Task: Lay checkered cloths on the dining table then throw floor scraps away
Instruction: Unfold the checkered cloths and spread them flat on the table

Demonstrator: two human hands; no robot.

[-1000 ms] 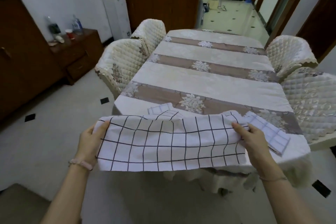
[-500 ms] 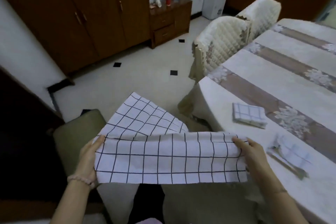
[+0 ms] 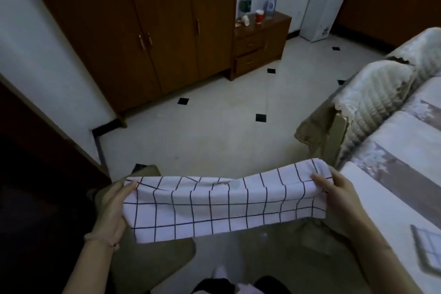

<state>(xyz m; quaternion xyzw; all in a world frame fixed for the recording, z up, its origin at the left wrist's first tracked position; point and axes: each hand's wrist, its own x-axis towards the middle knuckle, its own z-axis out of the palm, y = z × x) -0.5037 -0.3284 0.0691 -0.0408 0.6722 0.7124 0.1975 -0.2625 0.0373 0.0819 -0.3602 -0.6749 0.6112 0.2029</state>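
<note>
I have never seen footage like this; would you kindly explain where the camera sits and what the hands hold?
No machine here: a person wears one camera on the head, looking down at their own bare hands. The left hand and right hand each grip one end of a checkered cloth, held above the floor. At the right is the dining table, with another folded cloth lying on it and a padded chair beside it. A small cabinet with bottles stands by the far wall.
</note>
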